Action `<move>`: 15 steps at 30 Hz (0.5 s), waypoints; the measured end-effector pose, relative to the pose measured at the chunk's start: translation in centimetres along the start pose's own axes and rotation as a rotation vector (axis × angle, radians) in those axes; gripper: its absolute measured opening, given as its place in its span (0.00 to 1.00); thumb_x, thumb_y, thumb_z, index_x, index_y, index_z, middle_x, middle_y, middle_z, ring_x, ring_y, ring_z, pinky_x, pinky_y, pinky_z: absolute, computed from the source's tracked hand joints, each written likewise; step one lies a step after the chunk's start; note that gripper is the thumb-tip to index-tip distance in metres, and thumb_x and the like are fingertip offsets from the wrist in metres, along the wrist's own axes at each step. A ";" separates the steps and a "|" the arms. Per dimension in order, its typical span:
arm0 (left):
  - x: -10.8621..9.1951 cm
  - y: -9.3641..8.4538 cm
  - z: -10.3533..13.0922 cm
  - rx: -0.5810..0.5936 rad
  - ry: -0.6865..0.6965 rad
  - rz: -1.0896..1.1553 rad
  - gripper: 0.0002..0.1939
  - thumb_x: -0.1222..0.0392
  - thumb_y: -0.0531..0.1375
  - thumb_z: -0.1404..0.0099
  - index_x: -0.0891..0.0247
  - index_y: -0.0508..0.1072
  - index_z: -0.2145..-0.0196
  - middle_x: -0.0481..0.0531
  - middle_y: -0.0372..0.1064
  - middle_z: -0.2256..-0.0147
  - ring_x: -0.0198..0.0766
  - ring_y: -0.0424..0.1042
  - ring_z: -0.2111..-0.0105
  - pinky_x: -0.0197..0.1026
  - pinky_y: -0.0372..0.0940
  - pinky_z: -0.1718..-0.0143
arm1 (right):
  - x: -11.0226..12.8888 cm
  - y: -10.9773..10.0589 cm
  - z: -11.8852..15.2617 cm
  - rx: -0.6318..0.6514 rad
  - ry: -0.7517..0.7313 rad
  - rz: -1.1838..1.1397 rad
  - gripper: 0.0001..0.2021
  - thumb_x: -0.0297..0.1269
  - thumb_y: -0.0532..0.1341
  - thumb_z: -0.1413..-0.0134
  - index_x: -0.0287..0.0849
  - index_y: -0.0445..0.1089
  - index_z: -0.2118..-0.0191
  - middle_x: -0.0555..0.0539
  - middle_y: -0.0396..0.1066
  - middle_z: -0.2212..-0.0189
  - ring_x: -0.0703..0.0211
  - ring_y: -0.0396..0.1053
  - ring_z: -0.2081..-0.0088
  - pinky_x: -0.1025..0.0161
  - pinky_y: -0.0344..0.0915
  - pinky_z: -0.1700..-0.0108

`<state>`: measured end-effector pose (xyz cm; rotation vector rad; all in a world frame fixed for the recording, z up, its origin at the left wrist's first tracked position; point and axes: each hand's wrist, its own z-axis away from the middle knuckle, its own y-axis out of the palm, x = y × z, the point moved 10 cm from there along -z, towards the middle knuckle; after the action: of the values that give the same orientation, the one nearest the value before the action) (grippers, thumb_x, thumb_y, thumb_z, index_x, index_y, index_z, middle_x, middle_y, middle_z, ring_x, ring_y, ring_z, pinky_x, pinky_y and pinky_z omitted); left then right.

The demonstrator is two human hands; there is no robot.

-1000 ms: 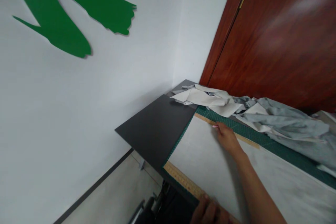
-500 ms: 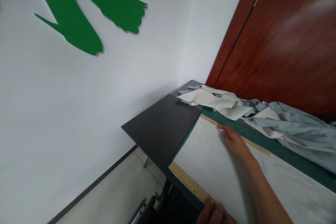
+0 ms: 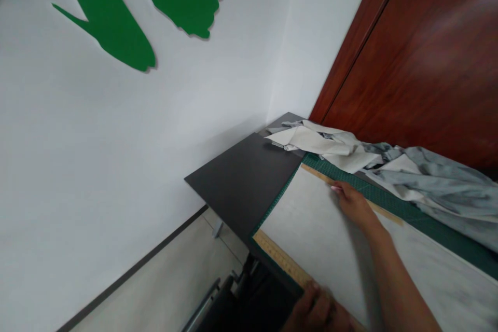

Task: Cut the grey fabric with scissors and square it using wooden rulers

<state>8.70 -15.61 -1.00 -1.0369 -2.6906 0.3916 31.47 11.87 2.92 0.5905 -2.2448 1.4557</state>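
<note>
Lining-up step: right hand (image 3: 356, 205) flat, grip open, on far ruler (image 3: 383, 211); left hand (image 3: 317, 311) on near ruler (image 3: 282, 262), grip unclear. Next: square both against the cloth (image 3: 334, 238).

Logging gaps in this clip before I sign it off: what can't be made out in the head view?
- Left hand: cut off by the bottom edge; its grip on the near wooden ruler is unclear.
- Far wooden ruler: middle hidden under the right hand.
- Ruler markings: too small to read.
- Grey fabric pile: runs off the right edge.
- White fabric on the green cutting mat: blurred at lower right.
</note>
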 end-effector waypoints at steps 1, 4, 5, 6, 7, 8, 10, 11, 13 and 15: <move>0.1 -0.2 -0.1 0.002 0.002 0.016 0.11 0.47 0.71 0.35 0.53 0.76 0.63 0.41 0.74 0.61 0.34 0.73 0.57 0.51 0.69 0.34 | -0.1 0.0 0.0 0.003 0.004 0.000 0.19 0.53 0.54 0.36 0.45 0.73 0.52 0.38 0.80 0.53 0.45 0.77 0.50 0.47 0.70 0.44; 0.1 -0.2 -0.2 0.045 0.026 0.013 0.13 0.47 0.71 0.36 0.54 0.75 0.61 0.41 0.74 0.59 0.35 0.72 0.54 0.52 0.67 0.33 | -0.2 -0.1 0.1 0.008 0.012 0.001 0.19 0.53 0.54 0.36 0.45 0.73 0.53 0.38 0.79 0.53 0.45 0.76 0.51 0.47 0.70 0.44; 0.1 -0.1 -0.2 0.058 0.027 0.002 0.13 0.46 0.71 0.36 0.54 0.75 0.61 0.41 0.74 0.59 0.36 0.72 0.54 0.52 0.68 0.34 | -0.2 -0.1 0.1 0.008 0.013 0.002 0.19 0.53 0.53 0.36 0.45 0.73 0.53 0.38 0.79 0.54 0.44 0.76 0.51 0.47 0.70 0.45; 0.0 -0.1 -0.1 0.059 0.024 -0.005 0.13 0.46 0.70 0.35 0.54 0.75 0.62 0.41 0.73 0.60 0.36 0.72 0.55 0.51 0.68 0.34 | -0.1 -0.2 0.1 0.007 0.014 0.002 0.19 0.53 0.53 0.36 0.45 0.73 0.53 0.38 0.79 0.54 0.44 0.76 0.51 0.46 0.70 0.45; -0.1 -0.1 0.0 0.056 0.016 -0.008 0.13 0.46 0.70 0.35 0.54 0.75 0.62 0.41 0.73 0.60 0.35 0.72 0.55 0.51 0.68 0.34 | -0.1 -0.2 0.1 0.007 0.014 0.002 0.20 0.53 0.54 0.36 0.45 0.73 0.53 0.38 0.80 0.54 0.44 0.76 0.51 0.46 0.70 0.44; -0.2 0.0 0.1 0.052 0.006 -0.009 0.12 0.47 0.70 0.35 0.55 0.75 0.63 0.41 0.73 0.61 0.35 0.72 0.55 0.51 0.68 0.34 | 0.0 -0.3 0.1 0.006 0.015 0.000 0.20 0.53 0.54 0.36 0.45 0.73 0.53 0.38 0.80 0.53 0.44 0.76 0.50 0.46 0.70 0.44; -0.4 0.3 0.1 0.039 -0.032 -0.015 0.11 0.49 0.71 0.36 0.55 0.75 0.64 0.41 0.72 0.62 0.36 0.72 0.55 0.52 0.67 0.34 | 0.0 -0.3 0.1 0.005 0.017 -0.002 0.20 0.53 0.54 0.36 0.44 0.73 0.53 0.38 0.80 0.53 0.44 0.77 0.50 0.47 0.70 0.44; -0.4 0.5 0.1 0.024 -0.066 -0.025 0.10 0.50 0.71 0.35 0.55 0.75 0.65 0.42 0.72 0.62 0.36 0.72 0.54 0.52 0.67 0.33 | 0.1 -0.3 0.1 0.005 0.018 -0.003 0.20 0.53 0.54 0.36 0.44 0.73 0.52 0.38 0.80 0.53 0.45 0.77 0.50 0.47 0.70 0.44; -0.4 0.6 0.1 -0.046 -0.132 -0.051 0.10 0.52 0.69 0.34 0.56 0.74 0.68 0.43 0.70 0.65 0.37 0.72 0.54 0.53 0.65 0.32 | 0.1 -0.3 0.1 0.002 0.018 -0.002 0.20 0.53 0.54 0.35 0.44 0.73 0.52 0.39 0.80 0.53 0.45 0.77 0.51 0.47 0.70 0.44; -0.5 0.5 0.0 -0.109 -0.171 -0.083 0.11 0.52 0.67 0.32 0.57 0.74 0.70 0.44 0.68 0.66 0.38 0.71 0.54 0.54 0.63 0.31 | 0.2 -0.2 0.0 0.002 0.013 0.000 0.20 0.53 0.54 0.35 0.44 0.73 0.53 0.39 0.80 0.55 0.45 0.77 0.51 0.46 0.70 0.44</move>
<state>9.36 -15.54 -1.23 -0.9566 -2.9253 0.3348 31.41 11.74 3.21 0.5802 -2.2338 1.4577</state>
